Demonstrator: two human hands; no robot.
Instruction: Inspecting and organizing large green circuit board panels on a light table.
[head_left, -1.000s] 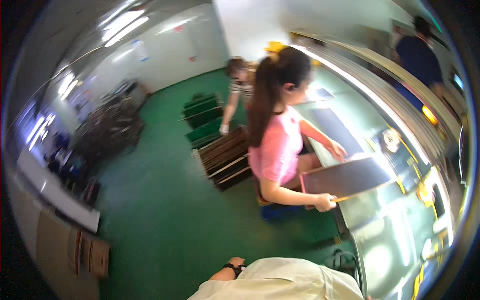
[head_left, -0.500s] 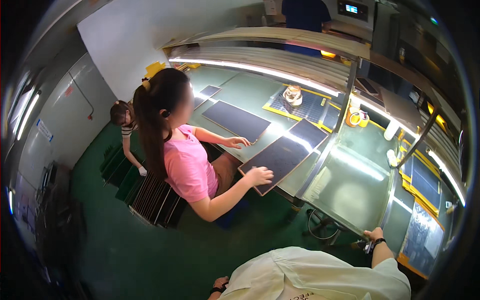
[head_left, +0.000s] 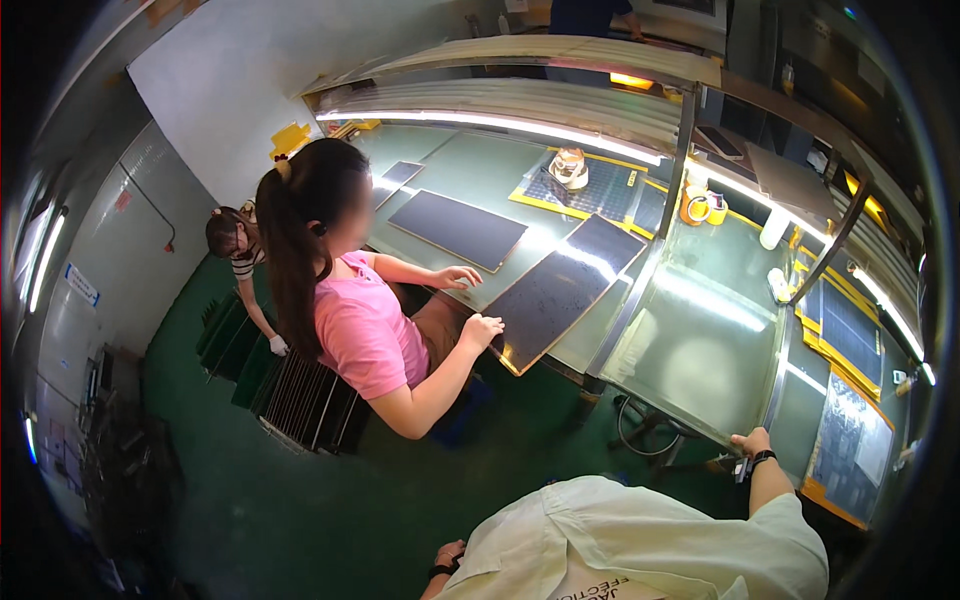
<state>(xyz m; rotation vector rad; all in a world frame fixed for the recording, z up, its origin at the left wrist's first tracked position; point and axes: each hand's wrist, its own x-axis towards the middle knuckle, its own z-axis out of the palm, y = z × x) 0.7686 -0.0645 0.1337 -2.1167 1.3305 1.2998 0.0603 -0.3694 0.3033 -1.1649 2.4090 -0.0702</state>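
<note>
The person's right hand [head_left: 752, 441], with a dark band at the wrist, lies at the front edge of the long, glossy grey-green bench [head_left: 690, 340], its fingers touching the rim; whether they clench it or merely rest there, I cannot tell. The left hand [head_left: 450, 552], also banded in black at the wrist, hangs low beside the pale cream shirt [head_left: 610, 520], well apart from the bench, and is too small and partly hidden for the state of its fingers to be told. The bench runs from the upper left to the right side of the view, under a bright white tube light [head_left: 500, 122]. To the left of the right hand, a co-worker in a pink short-sleeved top [head_left: 360, 330] has one hand on the near end of a large dark rectangular panel with a thin light-brown border [head_left: 565, 290], which lies slantwise on the bench and juts over its front edge; the co-worker's other hand has loosely spread fingers. A second dark rectangular panel [head_left: 458, 230] lies flat just beyond. Farther back, a tan roll of tape [head_left: 568, 168] sits on a dark gridded mat edged in yellow [head_left: 610, 190]. A glossy orange-edged sheet [head_left: 850, 450] lies right of the right hand.
</note>
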